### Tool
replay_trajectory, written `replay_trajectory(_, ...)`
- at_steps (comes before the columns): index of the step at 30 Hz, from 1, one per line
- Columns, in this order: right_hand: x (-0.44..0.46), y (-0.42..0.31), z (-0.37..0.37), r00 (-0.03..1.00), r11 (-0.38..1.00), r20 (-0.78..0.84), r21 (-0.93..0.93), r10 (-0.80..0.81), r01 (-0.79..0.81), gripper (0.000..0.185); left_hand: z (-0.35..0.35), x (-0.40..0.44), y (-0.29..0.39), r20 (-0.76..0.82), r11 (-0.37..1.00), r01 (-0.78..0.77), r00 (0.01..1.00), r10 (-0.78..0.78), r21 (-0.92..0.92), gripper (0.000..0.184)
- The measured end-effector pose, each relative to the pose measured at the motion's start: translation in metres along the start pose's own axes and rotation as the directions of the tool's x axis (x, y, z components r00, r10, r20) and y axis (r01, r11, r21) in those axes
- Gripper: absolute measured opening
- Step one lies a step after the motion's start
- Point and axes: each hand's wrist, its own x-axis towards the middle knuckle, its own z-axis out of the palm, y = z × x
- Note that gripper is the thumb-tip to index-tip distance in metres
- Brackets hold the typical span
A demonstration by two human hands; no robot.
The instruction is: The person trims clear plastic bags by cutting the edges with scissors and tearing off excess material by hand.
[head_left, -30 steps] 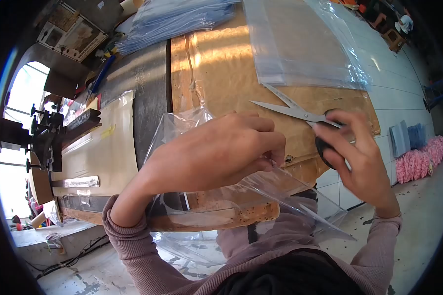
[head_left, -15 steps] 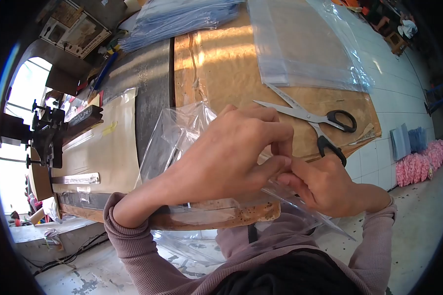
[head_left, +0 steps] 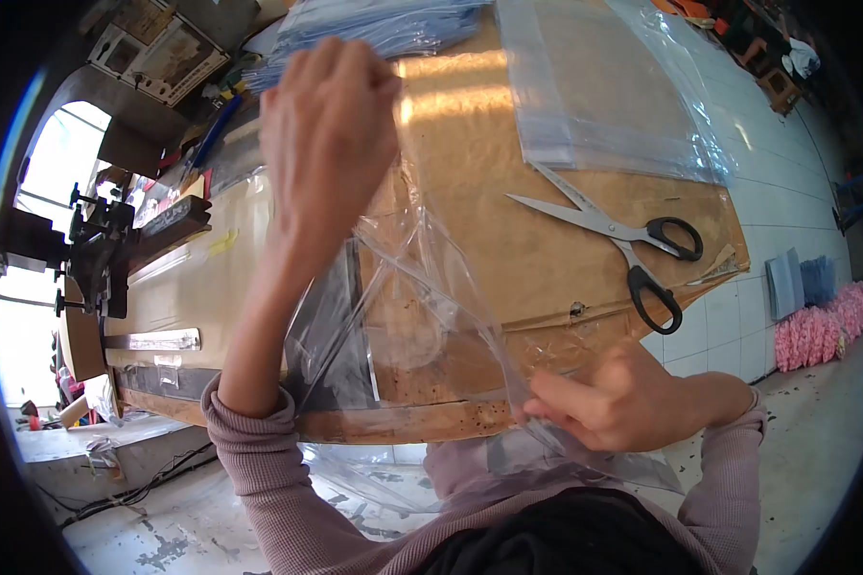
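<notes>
A clear plastic sheet (head_left: 431, 297) hangs in folds across the front of the table and down over its edge. My right hand (head_left: 609, 398) pinches it between thumb and fingers at the table's front right. My left hand (head_left: 331, 144) is raised over the far left of the table, its fingers curled closed and slightly blurred. What those fingers hold, if anything, is hidden. Open scissors (head_left: 614, 230) with black handles lie on the brown-covered table top (head_left: 479, 144), beyond my right hand.
A stack of bluish plastic sheets (head_left: 422, 29) lies at the back, with clear plastic bags (head_left: 614, 96) at the back right. A black clamp-like machine (head_left: 101, 249) stands left, near a metal strip (head_left: 153, 339). Pink bundles (head_left: 820, 331) sit on the floor at right.
My left hand has moved away from my right hand, up and to the left. The right hand stays near its place, still pinching the plastic, which now shows more spread out.
</notes>
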Motion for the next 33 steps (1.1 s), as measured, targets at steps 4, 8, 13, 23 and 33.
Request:
replay_trajectory(4, -0.009, 0.001, -0.005, 0.995, 1.000, -0.096, -0.007, 0.030, -0.031, 0.019, -0.008, 0.005, -0.045, -0.106, 0.937, 0.146, 0.987, -0.118, 0.317, 0.005)
replay_trajectory(8, -0.029, -0.002, -0.009, 0.995, 1.000, 0.103, -0.001, 0.018, -0.018, 0.019, -0.052, 0.008, -0.106, -0.271, 0.828, 0.029, 0.951, 0.149, 0.560, 0.011)
replay_trajectory(13, -0.048, 0.006, -0.004, 0.967, 0.972, -0.168, -0.107, 0.189, -0.208, 0.016, -0.091, 0.030, -0.068, -0.394, 0.759, 0.109, 0.896, 0.205, 0.642, 0.019)
replay_trajectory(23, -0.057, 0.007, -0.014, 0.839, 0.747, -0.055, 0.489, 0.542, -0.451, 0.030, -0.121, -0.025, -0.052, 0.225, 0.882, 0.203, 0.920, -0.320, 0.425, 0.012)
replay_trajectory(33, -0.059, 0.039, -0.074, 0.739, 0.765, -0.382, 0.583, 0.554, -0.272, 0.036, -0.172, -0.159, -0.067, 0.274, 0.786, 0.533, 0.741, -0.613, 0.314, 0.024)
